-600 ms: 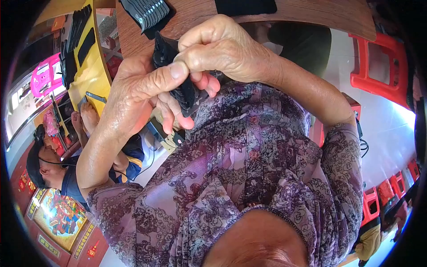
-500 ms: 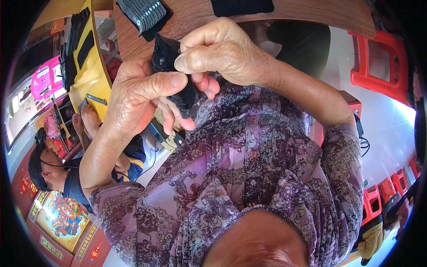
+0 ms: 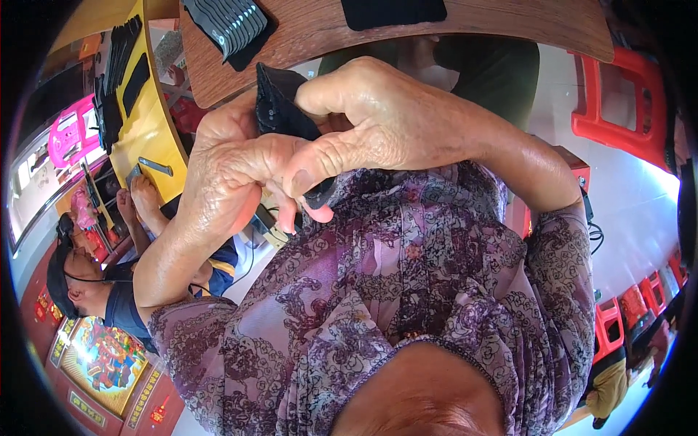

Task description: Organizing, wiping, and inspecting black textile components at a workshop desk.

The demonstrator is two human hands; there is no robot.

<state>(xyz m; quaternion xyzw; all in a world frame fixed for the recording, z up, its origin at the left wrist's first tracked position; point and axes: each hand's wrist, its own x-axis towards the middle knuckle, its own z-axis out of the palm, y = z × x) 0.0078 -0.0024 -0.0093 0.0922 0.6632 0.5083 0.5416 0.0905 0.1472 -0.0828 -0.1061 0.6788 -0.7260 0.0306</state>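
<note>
In the head view, the only one, a black cloth is up between both hands, above the person's lap and just off the near edge of a brown table. The left hand is closed around it from the left; the right hand grips it from the other side, its thumb lying by the left thumb, though its fingertips are partly hidden. The cloth looks light, soft and floppy, folded with a pointed upper end standing free; it seems unlikely to break or slip, and its folded edges look the best place to pinch. On the table, which has a smooth wood grain, lie a fanned grey stack and a flat black pad. To the left, a co-worker in a dark shirt sits by a yellow table bearing black strips. A red stool stands on the pale, shiny floor to the right.
</note>
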